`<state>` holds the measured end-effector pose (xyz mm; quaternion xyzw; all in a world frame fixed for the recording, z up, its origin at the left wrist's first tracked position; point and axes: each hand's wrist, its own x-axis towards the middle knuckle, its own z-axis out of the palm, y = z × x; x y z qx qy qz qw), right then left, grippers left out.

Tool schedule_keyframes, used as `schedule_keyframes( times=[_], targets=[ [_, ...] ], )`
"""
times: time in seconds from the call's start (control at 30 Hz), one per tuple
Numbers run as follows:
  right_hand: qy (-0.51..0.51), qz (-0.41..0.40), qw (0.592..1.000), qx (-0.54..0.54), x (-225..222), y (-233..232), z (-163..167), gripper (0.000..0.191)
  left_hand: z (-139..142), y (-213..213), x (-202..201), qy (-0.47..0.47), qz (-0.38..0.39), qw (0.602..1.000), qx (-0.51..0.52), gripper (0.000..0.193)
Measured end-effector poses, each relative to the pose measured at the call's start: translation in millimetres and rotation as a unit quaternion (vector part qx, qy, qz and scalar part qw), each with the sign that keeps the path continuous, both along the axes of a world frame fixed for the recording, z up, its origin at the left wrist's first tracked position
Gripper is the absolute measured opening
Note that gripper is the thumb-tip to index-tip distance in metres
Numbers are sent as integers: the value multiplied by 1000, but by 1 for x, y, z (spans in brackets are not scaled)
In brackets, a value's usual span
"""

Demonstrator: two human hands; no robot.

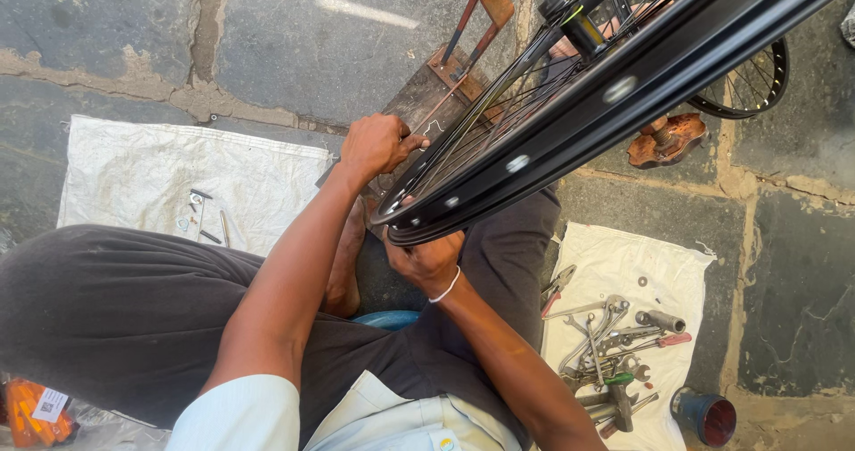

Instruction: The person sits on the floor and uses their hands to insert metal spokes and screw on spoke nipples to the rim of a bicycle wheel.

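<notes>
Seated person truing a black bicycle wheel (570, 121) held across the lap, its rim running from the lower centre of the view to the upper right corner, its hub (570, 10) near the top edge. The left hand (378, 144) is clenched at the spokes (481, 117) on the far side of the rim, apparently pinching a small tool, though what it grips is too small to tell; the right hand (427, 260) is closed on the rim's lowest arc, steadying it from beneath. Judged from its build, the wheel is light for its span and stiff at the rim, which offers the firmest hold; the thin spokes would flex and are best left ungripped. A white sack (623, 273) on the stone floor (802, 264) at right carries a heap of spanners and pliers (606, 344) along its lower half. Beside the sack's lower right corner stands a small blue can (708, 415), open-topped, its dark inside showing no discernible contents. A second white cloth (134, 175) at left bears a few small fittings (200, 211).
</notes>
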<state>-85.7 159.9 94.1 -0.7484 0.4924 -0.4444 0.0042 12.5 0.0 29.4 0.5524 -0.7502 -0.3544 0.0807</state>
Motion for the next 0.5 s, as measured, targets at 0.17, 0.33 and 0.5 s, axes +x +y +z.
schedule_keyframes(
  times=[0.17,0.33,0.5],
  targets=[
    [-141,45,988,-40,11,28,63,36,0,0,0,-8,-8,1000,4,54],
    [-143,41,988,-41,19,24,89,34,-2,0,0,-9,-2,1000,-4,54],
    [-121,23,992,-1,22,15,96,39,-7,1,1,1,-12,1000,-18,52]
  ],
)
